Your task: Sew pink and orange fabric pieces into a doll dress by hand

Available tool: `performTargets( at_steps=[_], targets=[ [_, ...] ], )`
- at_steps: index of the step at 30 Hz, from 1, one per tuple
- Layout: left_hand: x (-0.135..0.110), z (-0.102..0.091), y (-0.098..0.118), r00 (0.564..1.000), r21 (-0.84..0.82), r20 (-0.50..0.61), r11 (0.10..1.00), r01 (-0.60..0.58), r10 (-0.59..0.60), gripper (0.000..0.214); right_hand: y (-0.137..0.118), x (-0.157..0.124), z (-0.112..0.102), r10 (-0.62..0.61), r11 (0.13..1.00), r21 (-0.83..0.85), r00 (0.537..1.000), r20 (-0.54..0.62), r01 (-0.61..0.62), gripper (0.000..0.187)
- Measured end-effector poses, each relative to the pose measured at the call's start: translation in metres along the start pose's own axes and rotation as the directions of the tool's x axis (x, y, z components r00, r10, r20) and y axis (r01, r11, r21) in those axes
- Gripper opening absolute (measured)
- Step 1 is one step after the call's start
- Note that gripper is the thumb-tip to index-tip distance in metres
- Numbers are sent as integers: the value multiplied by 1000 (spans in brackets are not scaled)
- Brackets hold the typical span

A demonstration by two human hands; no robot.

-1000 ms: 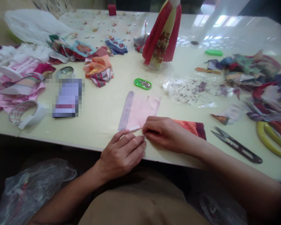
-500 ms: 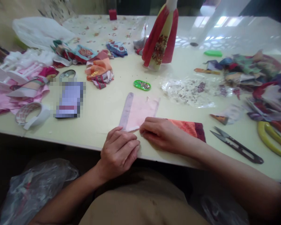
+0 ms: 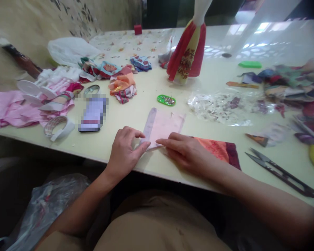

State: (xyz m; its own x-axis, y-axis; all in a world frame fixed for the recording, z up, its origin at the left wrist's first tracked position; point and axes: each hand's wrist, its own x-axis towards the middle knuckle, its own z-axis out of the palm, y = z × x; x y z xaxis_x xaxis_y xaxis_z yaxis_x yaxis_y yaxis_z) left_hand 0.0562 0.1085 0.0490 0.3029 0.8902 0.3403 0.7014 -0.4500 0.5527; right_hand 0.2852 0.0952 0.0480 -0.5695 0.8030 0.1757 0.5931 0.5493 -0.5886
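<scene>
Pink fabric piece lies flat on the cream table, between both hands; left hand pinches its lower-left corner between thumb and fingers; right hand rests with fingers extended, tips on the lower edge; orange-and-maroon cloth lies just beyond that hand; thread snips lie further right; red-dressed figure stands farthest.

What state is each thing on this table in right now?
left hand: fingers curled, at the pink cloth's near corner
right hand: fingers resting on the pink cloth's near edge
pink cloth: flat on the table
orange and maroon cloth: flat, partly under the right hand
thread snips: lying flat, blades slightly apart
tape roll: lying on its side
red and yellow robed doll: upright
</scene>
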Motion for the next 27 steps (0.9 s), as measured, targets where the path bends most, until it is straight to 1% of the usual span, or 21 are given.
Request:
performTargets(
  at_steps=[3, 5, 7, 10, 15, 18, 23, 25, 27],
  targets=[
    [4, 6, 0, 996, 95, 85, 995, 22, -30, 20, -2, -1, 3, -25, 984, -176, 996, 82, 39, 26],
    [5, 8, -1, 989, 145, 141, 989, 22, -43, 20, -4, -1, 5, -39, 961, -267, 994, 102, 65, 25],
    [7, 9, -1, 983, 157, 179, 988, 15, -44, 17, -5, -1, 6, -53, 949, -304, 994, 94, 80, 23],
    [7, 5, -3, 978, 138, 203, 990, 20, -48, 12, -5, -1, 6, -40, 952, -299, 994, 98, 68, 21],
    [1, -4, -9, 976, 130, 205, 990, 47, -73, 8, -5, -1, 4, -28, 960, -275, 995, 96, 54, 24],
    [-6, -7, -14, 983, 178, 147, 980, 84, -111, 11, -6, 0, 4, -34, 962, -268, 996, 83, 55, 28],
    [-13, -3, -14, 990, 228, 72, 968, 103, -122, 24, -5, -1, 5, -36, 962, -269, 998, 53, 49, 26],
    [-13, -1, -12, 990, 223, 71, 969, 104, -122, 24, -4, -2, 6, -39, 964, -262, 998, 52, 51, 25],
    [-10, 1, -9, 988, 184, 84, 977, 111, -128, 19, -2, -2, 7, -33, 974, -224, 998, 48, 43, 26]
  ],
)
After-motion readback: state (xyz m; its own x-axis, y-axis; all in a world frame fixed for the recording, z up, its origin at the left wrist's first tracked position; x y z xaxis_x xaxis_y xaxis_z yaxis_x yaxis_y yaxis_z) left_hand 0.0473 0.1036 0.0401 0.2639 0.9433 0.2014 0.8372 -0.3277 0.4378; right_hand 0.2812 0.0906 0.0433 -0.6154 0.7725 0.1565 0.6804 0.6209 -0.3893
